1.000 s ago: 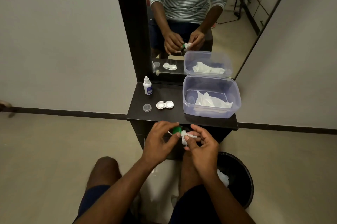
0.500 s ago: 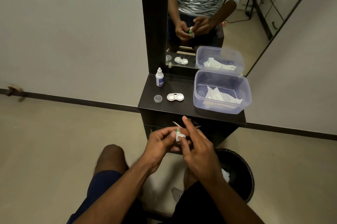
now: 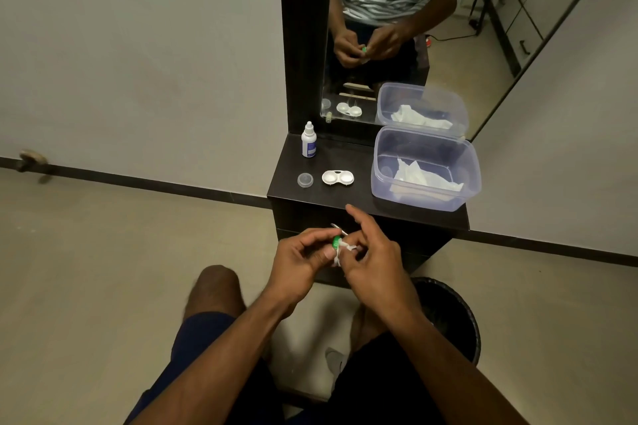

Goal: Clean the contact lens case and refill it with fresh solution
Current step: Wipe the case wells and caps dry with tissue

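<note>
Both hands are raised near the dark shelf: a small green round cap is pinched by the left hand, and a scrap of white tissue is pressed against it by the right hand (index finger extended). Farther back, the white twin-well lens case lies open on the shelf, between a clear round lid on its left and a translucent plastic tub on its right; a small white dropper bottle stands far left.

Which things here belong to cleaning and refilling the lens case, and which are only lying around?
Belong to the job:
left hand holding green cap
right hand with tissue piece
lens case
solution bottle
clear bottle cap
tissue box

Lying about:
black bin
mirror
</note>
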